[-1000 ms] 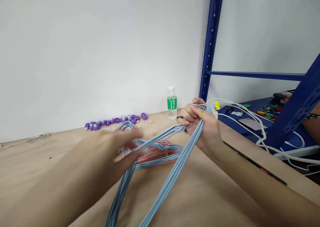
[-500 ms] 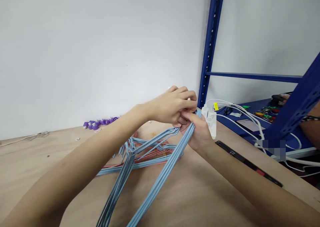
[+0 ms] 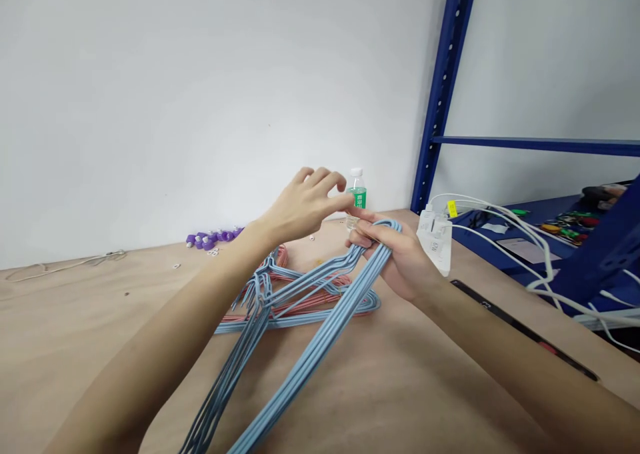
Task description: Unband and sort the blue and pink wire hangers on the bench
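My right hand point(image 3: 400, 257) is closed around a bundle of light blue wire clothes hangers point(image 3: 325, 337), gripping it at one bent corner. The bundle slants down towards me and runs out of the bottom of the view. A thin yellowish strand, perhaps a rubber band, shows by the right thumb. Just left of that corner, my left hand point(image 3: 313, 204) has its thumb and forefinger pinched by the right forefinger. Its other fingers curl up; what the pinch holds is too small to make out. Behind the bundle lie more blue hangers point(image 3: 305, 319) and red hangers point(image 3: 320, 301).
A bottle with a green label point(image 3: 358, 194) stands by the wall. Purple pieces point(image 3: 213, 237) and small white rings lie at back left. At right are a white power strip point(image 3: 436, 241) with cables, a black strip-shaped object point(image 3: 525, 327) and a blue metal rack point(image 3: 443, 94).
My left hand has moved left, away from the hanger corner, uncovering it and the bottle. My right hand still grips the bundle. The view has shifted slightly.
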Demonstrator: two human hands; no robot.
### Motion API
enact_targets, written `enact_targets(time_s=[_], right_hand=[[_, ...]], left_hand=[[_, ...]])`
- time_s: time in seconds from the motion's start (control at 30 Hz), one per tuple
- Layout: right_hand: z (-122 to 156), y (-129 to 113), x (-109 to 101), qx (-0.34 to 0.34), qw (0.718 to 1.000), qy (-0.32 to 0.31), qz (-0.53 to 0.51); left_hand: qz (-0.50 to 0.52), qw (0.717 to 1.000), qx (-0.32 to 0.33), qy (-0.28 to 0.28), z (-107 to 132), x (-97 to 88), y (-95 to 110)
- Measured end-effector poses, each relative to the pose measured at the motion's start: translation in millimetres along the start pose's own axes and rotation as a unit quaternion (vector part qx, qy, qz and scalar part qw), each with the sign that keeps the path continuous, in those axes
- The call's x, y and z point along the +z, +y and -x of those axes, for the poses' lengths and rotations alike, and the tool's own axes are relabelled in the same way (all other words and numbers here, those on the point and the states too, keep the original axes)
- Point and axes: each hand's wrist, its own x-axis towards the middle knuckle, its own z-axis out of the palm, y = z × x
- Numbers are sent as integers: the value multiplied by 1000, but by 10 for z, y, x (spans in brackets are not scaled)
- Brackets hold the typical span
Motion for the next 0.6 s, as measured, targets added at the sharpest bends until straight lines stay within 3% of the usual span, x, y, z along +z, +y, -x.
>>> enact_targets(time_s=[0.1, 0.23, 0.33, 0.4, 0.5, 0.6], right_hand=[[-2, -61, -22, -18, 1000, 14, 1], [-66, -125, -91, -27, 999, 20, 3], [-126, -120, -128, -39, 999, 27, 0], [-141, -105, -131, -49, 998, 24, -3], [-111, -102, -114, -67, 998, 13, -16], [-55, -121, -86, -103, 994, 10, -28]], left_hand=[[72, 997, 14, -2, -57, 65, -8], [250, 968, 29, -18, 166, 89, 138], [296, 954, -22, 30, 388, -87, 381], [329, 943, -13, 42, 463, -271, 550], [438, 898, 50, 15, 485, -472, 675], [484, 875, -26, -24, 504, -457, 607]])
